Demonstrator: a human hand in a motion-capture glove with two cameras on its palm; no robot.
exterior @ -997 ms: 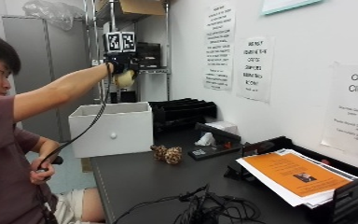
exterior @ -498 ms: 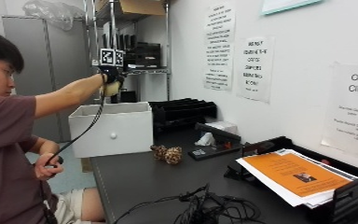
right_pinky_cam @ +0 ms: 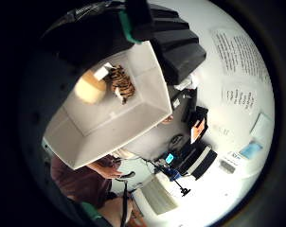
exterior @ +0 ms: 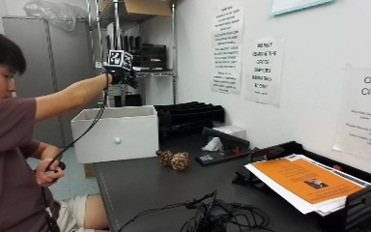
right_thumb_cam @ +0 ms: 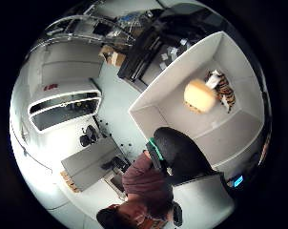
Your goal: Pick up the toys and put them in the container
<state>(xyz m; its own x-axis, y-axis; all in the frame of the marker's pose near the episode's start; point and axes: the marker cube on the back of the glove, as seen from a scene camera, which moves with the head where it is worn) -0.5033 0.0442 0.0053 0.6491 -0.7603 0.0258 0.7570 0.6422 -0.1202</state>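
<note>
Hands [exterior: 117,77] above container [exterior: 116,133]; palm-view toys [right_pinky_cam: 121,83] inside

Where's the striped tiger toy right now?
The orange-and-black striped tiger toy lies inside the white rectangular container, on its floor near one wall, beside a round tan plush toy. In the outside view the container's walls hide it.
</note>
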